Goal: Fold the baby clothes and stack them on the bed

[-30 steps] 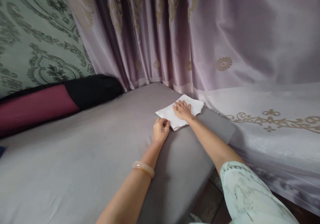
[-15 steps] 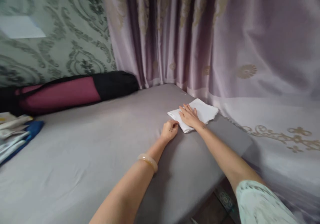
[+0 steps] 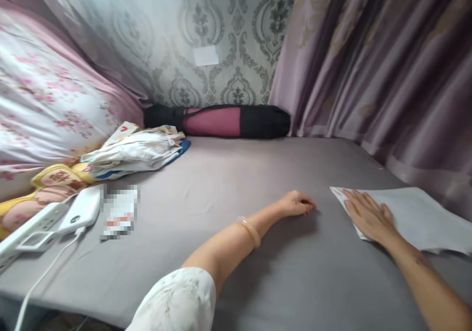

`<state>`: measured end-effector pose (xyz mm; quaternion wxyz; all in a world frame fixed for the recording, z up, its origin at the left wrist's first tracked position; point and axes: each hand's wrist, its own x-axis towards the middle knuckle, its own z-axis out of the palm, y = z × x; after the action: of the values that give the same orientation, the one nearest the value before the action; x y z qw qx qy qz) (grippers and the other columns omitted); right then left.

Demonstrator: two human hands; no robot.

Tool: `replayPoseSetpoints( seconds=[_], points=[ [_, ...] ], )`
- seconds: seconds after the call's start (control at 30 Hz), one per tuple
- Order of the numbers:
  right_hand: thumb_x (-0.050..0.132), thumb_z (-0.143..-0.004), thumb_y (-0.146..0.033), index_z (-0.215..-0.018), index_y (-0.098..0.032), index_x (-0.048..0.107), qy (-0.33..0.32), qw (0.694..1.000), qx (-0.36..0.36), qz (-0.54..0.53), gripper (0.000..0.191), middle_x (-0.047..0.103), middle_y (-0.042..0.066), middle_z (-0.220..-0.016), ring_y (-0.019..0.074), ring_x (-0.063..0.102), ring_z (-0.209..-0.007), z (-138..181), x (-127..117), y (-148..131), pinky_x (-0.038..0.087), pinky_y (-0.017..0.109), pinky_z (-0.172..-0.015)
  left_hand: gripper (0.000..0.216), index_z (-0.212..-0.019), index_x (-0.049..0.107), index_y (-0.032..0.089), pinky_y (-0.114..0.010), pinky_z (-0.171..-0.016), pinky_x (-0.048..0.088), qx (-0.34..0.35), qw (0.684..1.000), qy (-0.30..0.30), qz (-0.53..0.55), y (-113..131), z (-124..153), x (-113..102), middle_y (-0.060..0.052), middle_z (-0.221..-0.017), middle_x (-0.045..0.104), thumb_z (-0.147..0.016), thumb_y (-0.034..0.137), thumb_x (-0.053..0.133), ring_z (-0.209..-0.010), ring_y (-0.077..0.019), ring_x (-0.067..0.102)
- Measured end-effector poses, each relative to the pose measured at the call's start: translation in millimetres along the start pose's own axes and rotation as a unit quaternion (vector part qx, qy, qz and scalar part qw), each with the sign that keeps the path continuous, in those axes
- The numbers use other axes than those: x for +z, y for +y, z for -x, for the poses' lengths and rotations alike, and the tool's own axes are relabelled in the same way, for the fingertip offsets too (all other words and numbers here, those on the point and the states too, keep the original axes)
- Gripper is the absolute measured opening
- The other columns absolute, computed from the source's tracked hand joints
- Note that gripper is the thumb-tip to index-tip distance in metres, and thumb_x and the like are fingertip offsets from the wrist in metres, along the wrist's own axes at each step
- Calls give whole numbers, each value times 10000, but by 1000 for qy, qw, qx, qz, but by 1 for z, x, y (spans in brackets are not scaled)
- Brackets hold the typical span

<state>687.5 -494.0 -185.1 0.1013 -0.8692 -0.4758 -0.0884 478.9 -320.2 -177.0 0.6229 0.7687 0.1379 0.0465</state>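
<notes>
Folded white cloth (image 3: 416,218) lies flat on the bed (image 3: 236,173), at R of view near the purple curtain (image 3: 332,50); its far end runs to the edge of view. We'd judge it light, soft & floppy, not fragile, prob. w/ some slip btwn layers, so best held at the L edge, where layers show, all pinched tog. R hand (image 3: 370,218) rests palm-down on it, fingers a little spread, not gripping. L hand (image 3: 298,204) is well apart from R hand, beside the cloth but not touching, fingers curled; we can't tell if anything's pinched inside. Bed has a smooth grey cover. At back, vs. the patterned wall (image 3: 239,36), we see a long black-&-maroon bag (image 3: 212,122). To L: rumpled clothes (image 3: 140,149), flower-print fabric (image 3: 55,90), power strip (image 3: 39,223) & a pixelated item (image 3: 120,213) we can't ID.
</notes>
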Motion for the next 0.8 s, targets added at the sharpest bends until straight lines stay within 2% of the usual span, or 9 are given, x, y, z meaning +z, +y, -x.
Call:
replayPoseSetpoints(
  seconds=[0.1, 0.23, 0.33, 0.43, 0.53, 0.63, 0.7, 0.8],
  points=[
    [275, -895, -526, -1325, -241, 599, 8, 1000, -10, -14, 609, 542, 171, -1399, 424, 455, -1300, -3, 5, 5, 307, 702, -989, 296, -1099, 722, 160, -278, -755, 513, -1, 999, -25, 31, 5, 24, -23, -44, -810, 695, -836, 214, 597, -677, -107, 602],
    [301, -850, -542, -1333, -259, 597, 5, 999, 8, -36, 633, 545, 171, -1395, 431, 450, -1297, -10, 13, 15, 275, 697, -982, 275, -1067, 730, 173, -273, -776, 510, -9, 997, -64, 48, 11, 58, -61, -42, -847, 709, -817, 258, 655, -723, -108, 629],
    [351, -795, -613, -1261, -313, 644, 30, 998, 4, -61, 627, 592, 186, -1328, 455, 482, -1251, -15, 24, 27, 277, 706, -950, 233, -995, 742, 161, -256, -731, 507, -30, 998, -42, 34, 9, 85, -97, -39, -794, 709, -790, 259, 689, -686, -105, 625],
    [342, -778, -691, -1244, -374, 637, 75, 993, -17, -86, 636, 621, 186, -1265, 478, 513, -1192, -17, 31, 31, 282, 735, -907, 156, -883, 740, 142, -227, -642, 494, -62, 997, 53, 14, 3, 115, -137, -31, -715, 693, -774, 241, 691, -617, -95, 602],
    [319, -795, -684, -1291, -395, 589, 117, 989, -39, -82, 635, 621, 197, -1233, 483, 515, -1180, -15, 27, 15, 267, 756, -905, 120, -826, 711, 137, -204, -562, 469, -96, 981, 167, 7, -4, 150, -177, -25, -685, 686, -760, 230, 671, -576, -94, 592],
    [308, -823, -608, -1299, -363, 581, 128, 988, -63, -64, 601, 600, 189, -1272, 456, 516, -1202, -11, 15, -19, 283, 728, -954, 144, -820, 703, 142, -199, -544, 456, -98, 961, 258, 2, -9, 187, -215, -38, -711, 697, -734, 253, 673, -587, -101, 603],
    [300, -830, -570, -1254, -307, 616, 115, 988, -86, -62, 590, 591, 192, -1289, 437, 532, -1196, -9, 7, -46, 343, 683, -962, 167, -789, 697, 145, -195, -515, 438, -84, 942, 325, -6, -9, 212, -236, -49, -706, 697, -714, 293, 681, -578, -106, 598],
    [309, -852, -499, -1182, -232, 655, 78, 985, -143, -56, 548, 584, 183, -1319, 390, 527, -1231, -9, 4, -88, 370, 608, -1022, 245, -835, 702, 146, -199, -516, 433, -45, 915, 400, -23, -5, 247, -263, -71, -758, 706, -707, 353, 681, -601, -115, 605]
  ],
)
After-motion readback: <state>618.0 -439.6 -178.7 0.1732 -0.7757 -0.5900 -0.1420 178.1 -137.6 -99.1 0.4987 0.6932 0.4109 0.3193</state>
